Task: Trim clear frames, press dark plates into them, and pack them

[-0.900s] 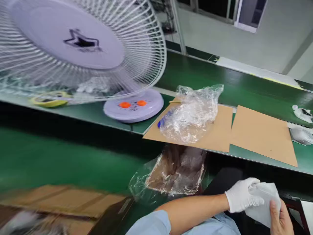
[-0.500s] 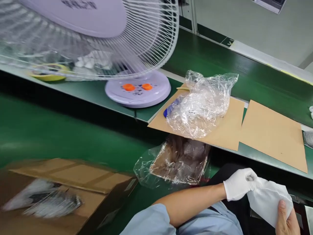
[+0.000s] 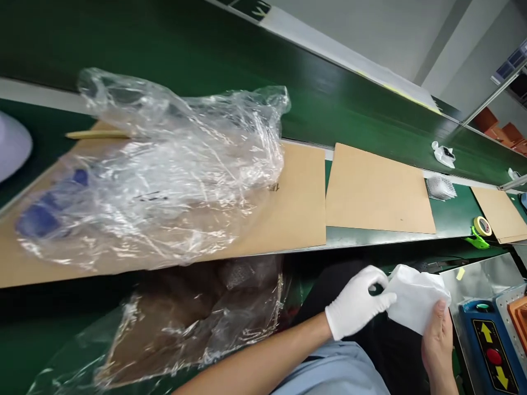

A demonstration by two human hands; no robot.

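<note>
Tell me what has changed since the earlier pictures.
The view swung right, bringing a blue control panel into sight. The gloved left hand and bare right hand shifted their grip without letting go of the white pouch, now bunched between them. The clear plastic bag stayed on the cardboard sheet.

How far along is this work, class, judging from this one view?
Looks done: kraft card sheets lie spread on the green conveyor, one under a clear plastic bag. In hand: the gloved left hand and bare right hand grip a white pouch. Left: that bag lies loose on its sheet, apparently not yet dealt with.
</note>
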